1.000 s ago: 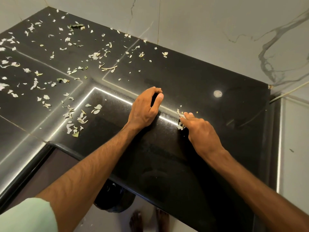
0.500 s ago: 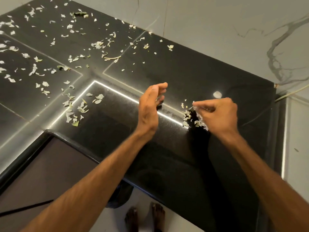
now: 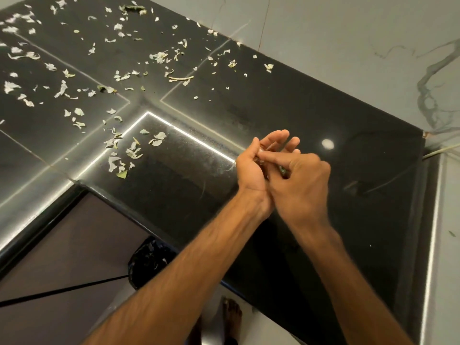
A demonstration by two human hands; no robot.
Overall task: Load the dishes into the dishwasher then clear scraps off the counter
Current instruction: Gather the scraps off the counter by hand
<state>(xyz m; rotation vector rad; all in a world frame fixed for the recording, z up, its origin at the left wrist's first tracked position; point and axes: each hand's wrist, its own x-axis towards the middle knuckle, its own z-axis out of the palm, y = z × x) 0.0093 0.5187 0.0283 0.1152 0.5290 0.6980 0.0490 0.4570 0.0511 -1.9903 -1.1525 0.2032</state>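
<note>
Pale green and white vegetable scraps [image 3: 132,153] lie scattered over the left and far part of the glossy black counter [image 3: 311,108]. My left hand [image 3: 251,168] is raised above the counter's middle, palm cupped and fingers fairly straight, with a few scraps lying in it. My right hand [image 3: 303,188] is pressed against it from the right. Its fingers are curled round a small clump of scraps, and its index finger stretches across the left palm. Most of what the hands hold is hidden.
A bin lined with a black bag [image 3: 146,260] stands on the floor below the counter's front edge, beside my bare foot [image 3: 231,314]. A marble-patterned wall [image 3: 348,33] runs behind the counter. A thin black cord [image 3: 62,291] crosses the floor at left.
A second ago both hands rested on the counter, gathering scraps. My right hand then lifted a pinch of scraps and has moved left to meet my raised, cupped left hand.
</note>
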